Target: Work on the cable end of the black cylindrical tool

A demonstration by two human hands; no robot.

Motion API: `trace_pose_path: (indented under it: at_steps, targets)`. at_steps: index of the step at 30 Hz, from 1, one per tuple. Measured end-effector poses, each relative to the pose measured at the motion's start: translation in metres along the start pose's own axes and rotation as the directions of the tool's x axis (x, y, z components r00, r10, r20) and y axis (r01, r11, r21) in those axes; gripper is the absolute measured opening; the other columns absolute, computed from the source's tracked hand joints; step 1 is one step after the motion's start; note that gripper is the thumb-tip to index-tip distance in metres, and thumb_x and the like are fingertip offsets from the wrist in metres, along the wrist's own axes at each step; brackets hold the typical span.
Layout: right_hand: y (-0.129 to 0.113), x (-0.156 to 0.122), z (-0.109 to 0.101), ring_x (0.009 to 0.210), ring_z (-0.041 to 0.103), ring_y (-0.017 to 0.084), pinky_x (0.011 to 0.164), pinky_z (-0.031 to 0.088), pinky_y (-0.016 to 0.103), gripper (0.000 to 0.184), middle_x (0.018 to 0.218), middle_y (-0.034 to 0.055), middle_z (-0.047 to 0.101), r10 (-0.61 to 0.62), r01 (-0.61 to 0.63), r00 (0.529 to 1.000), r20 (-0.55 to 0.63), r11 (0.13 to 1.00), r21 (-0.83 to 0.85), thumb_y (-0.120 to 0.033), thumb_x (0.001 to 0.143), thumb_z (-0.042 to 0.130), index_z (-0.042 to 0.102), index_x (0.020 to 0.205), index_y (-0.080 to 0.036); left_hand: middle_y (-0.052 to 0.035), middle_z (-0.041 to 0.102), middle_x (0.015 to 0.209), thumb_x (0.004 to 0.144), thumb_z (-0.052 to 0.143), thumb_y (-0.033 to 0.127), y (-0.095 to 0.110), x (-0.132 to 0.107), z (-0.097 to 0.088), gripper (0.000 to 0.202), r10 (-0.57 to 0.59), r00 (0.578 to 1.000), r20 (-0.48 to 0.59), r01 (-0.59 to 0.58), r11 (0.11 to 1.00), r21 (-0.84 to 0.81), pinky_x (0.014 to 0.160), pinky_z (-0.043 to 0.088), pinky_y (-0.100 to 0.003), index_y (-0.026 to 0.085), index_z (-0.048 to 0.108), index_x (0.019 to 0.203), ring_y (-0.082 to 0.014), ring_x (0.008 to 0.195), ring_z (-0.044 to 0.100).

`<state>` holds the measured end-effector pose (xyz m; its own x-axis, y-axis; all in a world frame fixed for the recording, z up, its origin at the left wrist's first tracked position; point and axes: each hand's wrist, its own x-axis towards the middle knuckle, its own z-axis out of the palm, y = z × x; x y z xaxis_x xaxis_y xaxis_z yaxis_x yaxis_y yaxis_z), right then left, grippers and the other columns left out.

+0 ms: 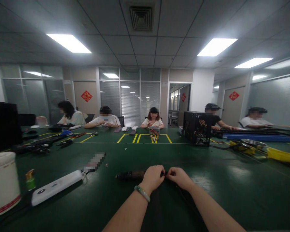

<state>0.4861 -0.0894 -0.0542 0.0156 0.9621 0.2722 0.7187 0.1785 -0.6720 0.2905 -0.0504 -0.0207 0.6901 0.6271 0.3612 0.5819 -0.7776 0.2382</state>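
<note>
A dark, slim electric screwdriver (132, 175) lies on the green table, its tip pointing left. My left hand (153, 176) is closed around its rear end, with a pale bangle (142, 193) on the wrist. Right beside it, my right hand (179, 178) pinches a small dark part at the tool's tail, where the cord seems to join; the fingers cover most of it. From under that hand a thin black cord (187, 200) runs down toward the near edge, hard to see against the dark table.
To the left are a white power strip (56, 187), a small green bottle (30, 180) and a white canister (3, 183). Black cables (36, 146) lie beyond. A black computer case (197, 129) stands right of centre, near yellow straps (282, 156). Several people sit across the table.
</note>
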Motion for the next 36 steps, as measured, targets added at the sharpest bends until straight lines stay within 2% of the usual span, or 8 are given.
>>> trace_pose_path:
  at_steps: [11,20,24,31,36]
  targets:
    - [-0.002,0.002,0.0,0.065,0.057,0.014,0.055,0.036,0.021,0.012,0.07,-0.0001,0.066,0.021,-0.02,1.0,0.007,0.999,-0.032,-0.029,0.078,0.065,0.068,0.076,-0.017,0.0006,0.066,0.097,0.085,0.058,0.027,0.0,0.001,0.0,0.01,0.006,1.0,-0.004,-0.006,1.0,-0.014,0.081,0.044,-0.031,0.025,0.062,0.093,-0.0185,0.092,0.06]
    - [-0.008,0.0,0.007,0.063,0.058,0.014,0.055,0.035,0.022,0.011,0.069,0.0003,0.067,0.119,-0.12,0.993,-0.022,0.991,-0.054,-0.028,0.078,0.064,0.067,0.075,-0.018,0.0,0.066,0.099,0.087,0.056,0.028,0.004,0.0,-0.004,0.011,-0.014,1.0,0.02,0.014,1.0,0.015,0.081,0.044,-0.03,0.024,0.063,0.095,-0.0181,0.093,0.06]
    - [-0.011,-0.003,0.004,0.064,0.058,0.014,0.055,0.035,0.022,0.011,0.07,-0.0001,0.067,0.067,-0.068,0.998,-0.012,0.994,-0.087,-0.028,0.08,0.063,0.067,0.075,-0.019,-0.0002,0.066,0.098,0.086,0.056,0.027,0.003,0.0,-0.003,0.011,-0.007,1.0,0.012,0.007,1.0,0.008,0.083,0.044,-0.031,0.024,0.063,0.094,-0.0184,0.093,0.059]
    - [-0.007,0.007,-0.011,0.065,0.057,0.013,0.056,0.036,0.021,0.009,0.073,-0.0008,0.066,-0.03,0.04,0.996,0.082,0.992,-0.122,-0.027,0.081,0.065,0.067,0.079,-0.019,-0.0006,0.066,0.095,0.085,0.057,0.028,0.001,0.001,0.0,0.011,0.01,1.0,-0.015,-0.01,1.0,-0.004,0.084,0.044,-0.032,0.024,0.063,0.092,-0.0192,0.092,0.06]
    - [0.0,0.01,-0.008,0.066,0.057,0.014,0.057,0.037,0.021,0.011,0.071,-0.0012,0.066,-0.042,0.048,0.997,0.063,0.994,-0.098,-0.028,0.081,0.064,0.067,0.078,-0.019,-0.0005,0.066,0.097,0.085,0.056,0.027,0.002,0.002,0.0,0.01,0.007,1.0,-0.021,-0.007,1.0,0.013,0.084,0.044,-0.033,0.025,0.063,0.093,-0.0193,0.092,0.059]
